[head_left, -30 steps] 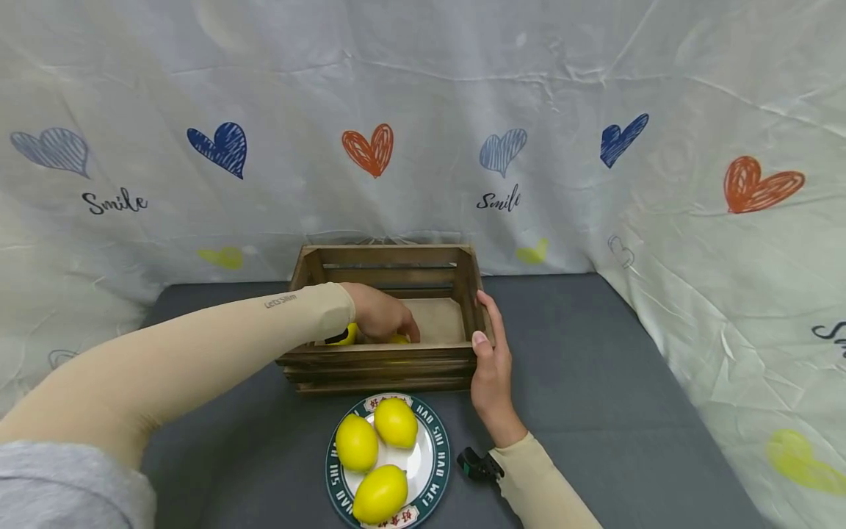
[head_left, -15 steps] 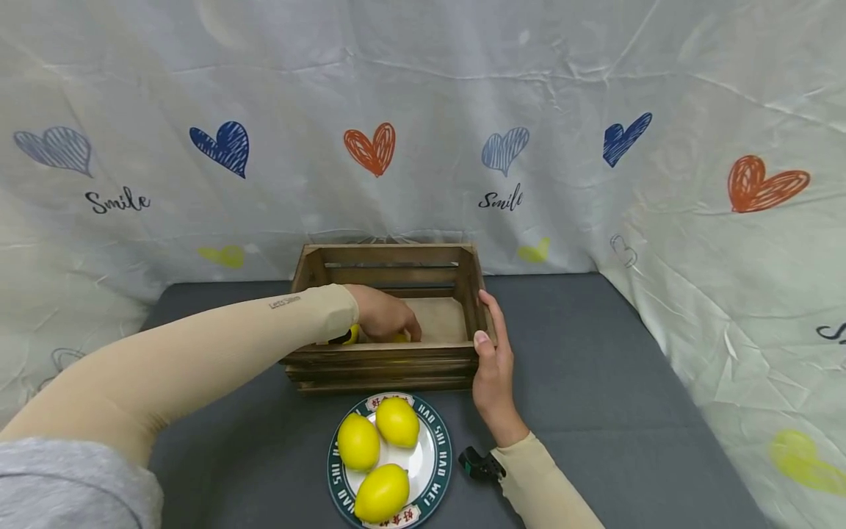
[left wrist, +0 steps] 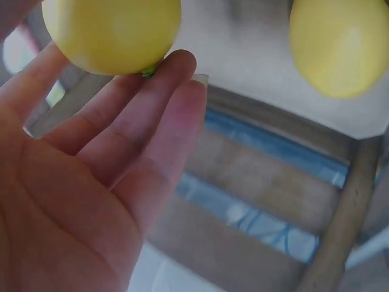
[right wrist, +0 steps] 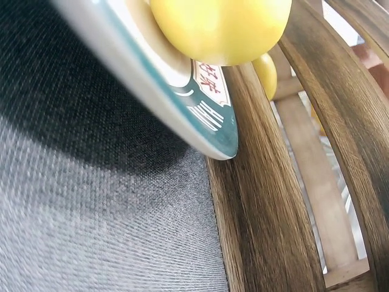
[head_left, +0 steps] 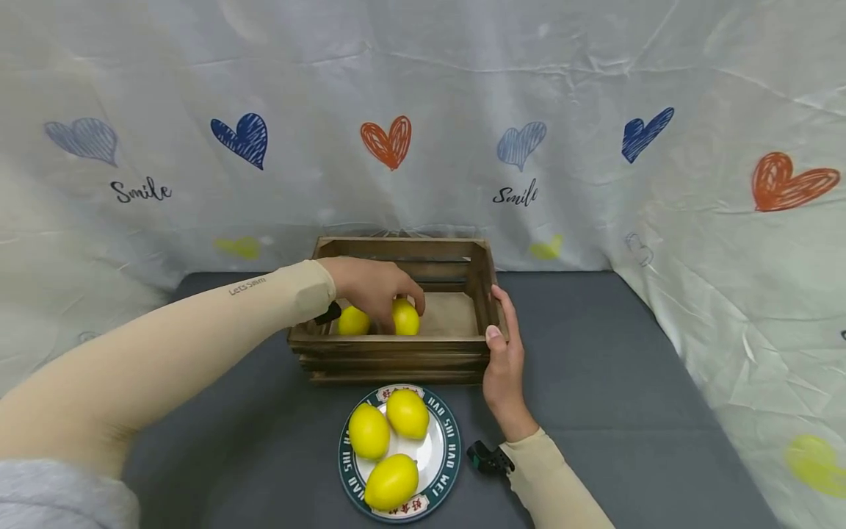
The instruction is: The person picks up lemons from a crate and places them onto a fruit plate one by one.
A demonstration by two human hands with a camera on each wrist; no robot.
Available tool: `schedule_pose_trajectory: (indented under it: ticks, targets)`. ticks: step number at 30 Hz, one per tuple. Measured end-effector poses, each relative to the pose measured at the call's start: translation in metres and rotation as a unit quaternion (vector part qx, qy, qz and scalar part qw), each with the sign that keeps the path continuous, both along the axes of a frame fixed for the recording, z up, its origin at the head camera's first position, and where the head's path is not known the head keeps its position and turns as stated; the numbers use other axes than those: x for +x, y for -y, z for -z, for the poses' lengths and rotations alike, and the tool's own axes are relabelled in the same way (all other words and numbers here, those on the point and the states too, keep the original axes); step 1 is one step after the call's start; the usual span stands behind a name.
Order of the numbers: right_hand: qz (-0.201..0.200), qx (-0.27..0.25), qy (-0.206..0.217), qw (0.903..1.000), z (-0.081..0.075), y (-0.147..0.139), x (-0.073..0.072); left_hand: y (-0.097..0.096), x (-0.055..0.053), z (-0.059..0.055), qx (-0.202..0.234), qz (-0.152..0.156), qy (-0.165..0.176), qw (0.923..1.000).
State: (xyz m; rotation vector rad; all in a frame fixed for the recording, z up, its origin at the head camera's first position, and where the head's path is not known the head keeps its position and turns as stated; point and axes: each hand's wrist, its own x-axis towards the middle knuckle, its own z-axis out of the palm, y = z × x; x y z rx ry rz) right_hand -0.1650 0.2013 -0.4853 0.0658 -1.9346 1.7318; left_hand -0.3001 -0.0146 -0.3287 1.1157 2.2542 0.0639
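Observation:
In the head view my left hand point(head_left: 373, 288) reaches into the wooden crate point(head_left: 396, 360) and pinches a yellow lemon point(head_left: 406, 317) between thumb and fingers. The left wrist view shows this lemon point(left wrist: 112, 33) at the fingertips, its green tip beside them. A second lemon point(head_left: 353, 321) sits in the crate's left part, under the left wrist. My right hand point(head_left: 505, 375) holds the crate's right end at the front corner, thumb on the front side and fingers along the end wall. That hand is out of sight in the right wrist view.
Close in front of the crate stands a plate point(head_left: 449, 463) with a green lettered rim, bearing three lemons point(head_left: 391, 483). Grey cloth point(head_left: 615, 411) covers the table. A white curtain point(head_left: 449, 88) with printed hearts hangs behind and to the right.
My left hand has risen a little, and the lemon it pinches now shows above the crate's front edge. The whole view has shifted slightly. My right hand stays on the crate.

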Motion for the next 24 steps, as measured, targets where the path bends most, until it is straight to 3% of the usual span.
schedule_pose_trajectory:
  ticks: [7, 13, 18, 24]
  targets:
    - [-0.005, -0.004, -0.002, 1.0, 0.0, 0.002, 0.0, 0.025, 0.01, -0.026, 0.045, -0.01, -0.031, 0.9985]
    - [0.001, -0.003, -0.008, 1.0, 0.002, 0.0, -0.001, 0.037, 0.025, -0.048, 0.056, -0.007, -0.077, 0.9954]
    - [0.003, 0.003, -0.005, 1.0, 0.001, -0.001, -0.001, 0.045, 0.041, -0.062, 0.068, 0.0, -0.087, 0.9939]
    - [0.0, 0.004, -0.006, 1.0, -0.002, 0.003, 0.0, 0.05, 0.068, -0.072, 0.074, 0.015, -0.081, 0.9938]
